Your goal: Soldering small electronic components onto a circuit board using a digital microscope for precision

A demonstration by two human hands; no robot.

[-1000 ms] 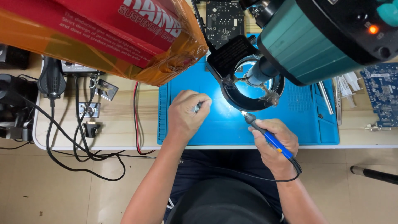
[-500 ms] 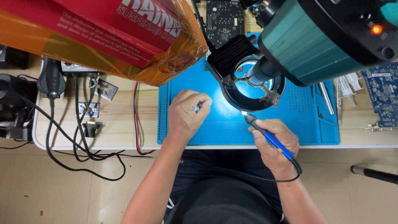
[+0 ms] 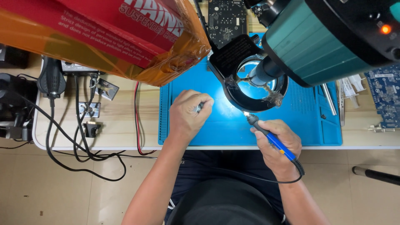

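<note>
Fingers of my right hand (image 3: 277,143) wrap the blue soldering iron (image 3: 273,139), tip aimed under the ring light (image 3: 255,85). My left hand (image 3: 188,113) is curled, pinching a small metal tool (image 3: 201,107) on the blue mat (image 3: 216,125). Black cables (image 3: 79,137) hang off the bench's left side.

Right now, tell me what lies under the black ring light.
Under the ring light a lit patch of blue mat shows, with the soldering iron tip reaching in. The microscope hides the workpiece.

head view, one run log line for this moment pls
left hand: pinching thin metal tweezers | right hand: gripping blue-handled soldering iron, tip under black ring light | surface: blue silicone mat
</note>
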